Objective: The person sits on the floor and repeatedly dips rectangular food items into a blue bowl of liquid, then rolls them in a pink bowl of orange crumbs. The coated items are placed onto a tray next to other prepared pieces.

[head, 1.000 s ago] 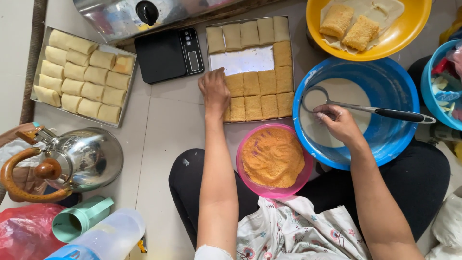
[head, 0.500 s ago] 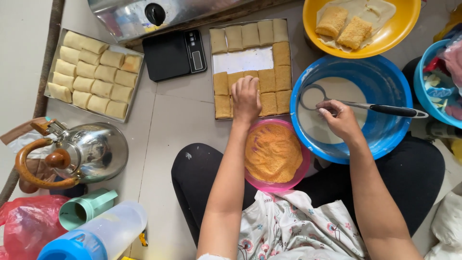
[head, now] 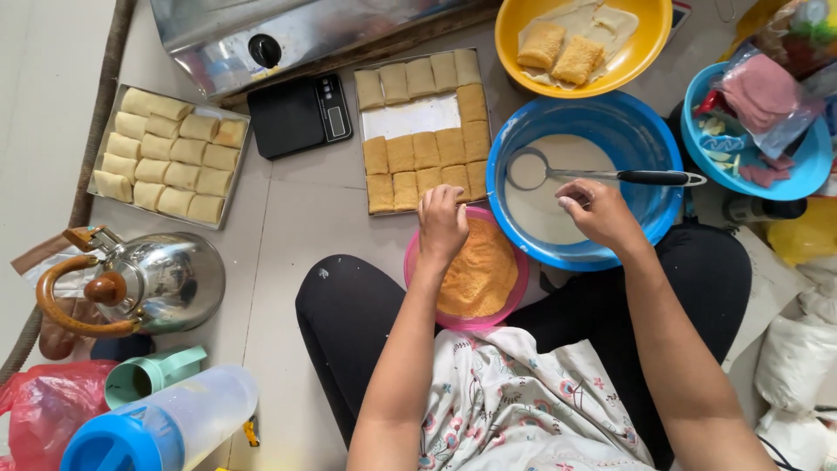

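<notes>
My left hand (head: 443, 225) hangs over the far rim of a pink bowl (head: 411, 264) of orange breadcrumbs (head: 481, 272). Its fingers are curled down just short of a metal tray (head: 410, 115) lined with breaded squares. I cannot see whether it holds anything. My right hand (head: 602, 214) hovers above pale batter (head: 540, 214) in a blue basin (head: 649, 122), fingers loosely spread and empty. It sits just below the black handle of a ladle (head: 532, 168) resting in the batter, and does not touch it.
A second tray of pale rolls (head: 170, 157) lies at the left, beside a black scale (head: 301, 113) and a steel stove (head: 261, 35). A yellow bowl (head: 516, 61) holds two breaded pieces. A kettle (head: 148, 283), green cup (head: 153, 375) and blue-capped bottle (head: 166, 427) stand near my left knee.
My left hand has drawn back from the tray of breaded squares to the pink bowl's rim. My right hand stays over the blue basin near the ladle.
</notes>
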